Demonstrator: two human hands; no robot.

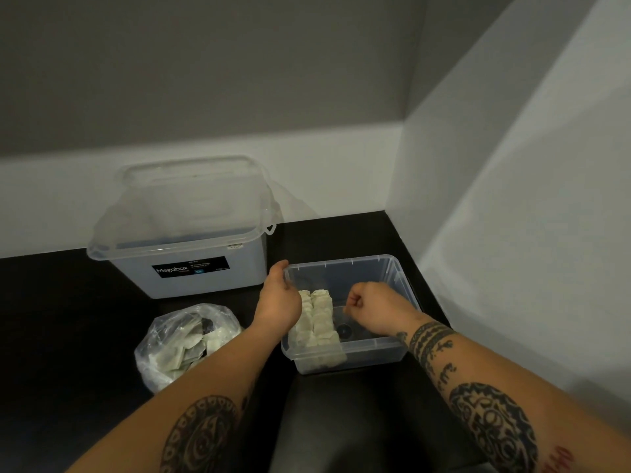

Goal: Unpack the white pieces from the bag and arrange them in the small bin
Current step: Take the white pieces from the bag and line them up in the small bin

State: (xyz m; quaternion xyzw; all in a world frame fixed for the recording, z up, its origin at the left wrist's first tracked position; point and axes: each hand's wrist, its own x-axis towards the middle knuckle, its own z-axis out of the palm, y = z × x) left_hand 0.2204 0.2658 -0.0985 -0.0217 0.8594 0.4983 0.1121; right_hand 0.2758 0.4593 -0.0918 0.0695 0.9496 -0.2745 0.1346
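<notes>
Two rows of white pieces (316,322) lie neatly along the left side of the small bin (375,352), a clear tub on a dark desk (68,319); the rest of its floor is bare. Left of the bin, the bag (160,346) is open with many white pieces inside, so the job looks well short of finished. The left hand (278,298) sits at the bin's left rim, its fingers hidden, so I cannot tell its grip. The right hand (372,302) hovers inside the bin, curled into a fist with nothing visible in it.
</notes>
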